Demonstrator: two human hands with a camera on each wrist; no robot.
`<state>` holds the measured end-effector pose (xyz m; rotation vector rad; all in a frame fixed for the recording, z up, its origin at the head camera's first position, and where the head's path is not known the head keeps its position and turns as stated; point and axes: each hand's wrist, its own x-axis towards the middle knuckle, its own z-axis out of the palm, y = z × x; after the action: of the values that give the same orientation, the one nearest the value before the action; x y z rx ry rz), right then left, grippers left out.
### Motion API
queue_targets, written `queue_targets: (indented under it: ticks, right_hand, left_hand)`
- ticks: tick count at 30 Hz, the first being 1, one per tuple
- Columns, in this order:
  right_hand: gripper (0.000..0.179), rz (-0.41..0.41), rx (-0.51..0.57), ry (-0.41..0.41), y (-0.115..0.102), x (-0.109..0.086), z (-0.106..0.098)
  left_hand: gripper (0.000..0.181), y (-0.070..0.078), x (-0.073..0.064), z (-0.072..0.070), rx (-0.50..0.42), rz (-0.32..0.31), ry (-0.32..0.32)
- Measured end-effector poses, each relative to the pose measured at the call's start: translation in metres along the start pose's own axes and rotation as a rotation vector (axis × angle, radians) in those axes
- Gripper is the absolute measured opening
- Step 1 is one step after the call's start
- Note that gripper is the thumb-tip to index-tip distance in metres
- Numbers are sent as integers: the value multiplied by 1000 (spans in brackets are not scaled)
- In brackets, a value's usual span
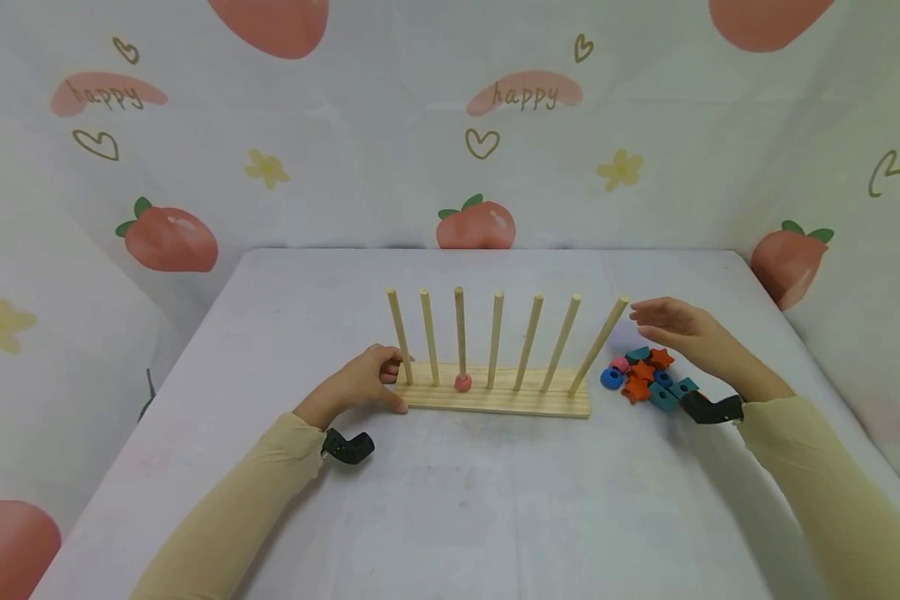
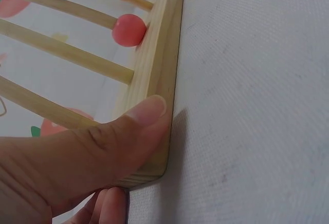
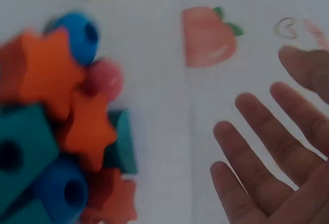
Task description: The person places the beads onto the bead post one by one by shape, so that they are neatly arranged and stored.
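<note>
A wooden peg board [image 1: 521, 404] with a row of upright pegs stands mid-table. One pink bead [image 1: 462, 382] sits at the foot of the third peg from the left. My left hand [image 1: 367, 379] grips the board's left end, its thumb [image 2: 146, 112] along the front edge and fingers behind. Above and beside the bead pile my right hand [image 1: 678, 327] hovers near the tip of the rightmost peg, fingers extended and holding nothing. The pile has orange star beads [image 3: 87, 129], blue round beads [image 3: 61, 188], teal block beads [image 3: 23, 147] and a pink bead [image 3: 104, 79].
The white table [image 1: 435, 517] extends on all sides of the board. Behind it hangs a white cloth backdrop [image 1: 375, 183] printed with peaches, flowers and hearts. A black wrist camera [image 1: 348, 447] is on the left wrist, another black camera [image 1: 711, 408] on the right.
</note>
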<state>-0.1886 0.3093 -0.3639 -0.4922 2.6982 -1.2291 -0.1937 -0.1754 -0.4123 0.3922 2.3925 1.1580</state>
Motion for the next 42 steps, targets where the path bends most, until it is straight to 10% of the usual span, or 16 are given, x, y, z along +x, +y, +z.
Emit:
queue_targets:
  ticks: [11, 24, 30, 42]
  right_hand:
    - [47, 115, -141, -349, 20, 34, 5]
    - [32, 158, -184, -474, 15, 43, 6]
    - [32, 157, -180, -440, 12, 42, 6]
    - [34, 25, -99, -63, -51, 29, -18]
  left_hand:
    - [74, 1, -1, -1, -2, -7, 3]
    - [74, 0, 1, -1, 2, 1, 5]
    - [74, 1, 0, 0, -9, 5, 8]
    - [74, 3, -2, 0, -2, -21, 12]
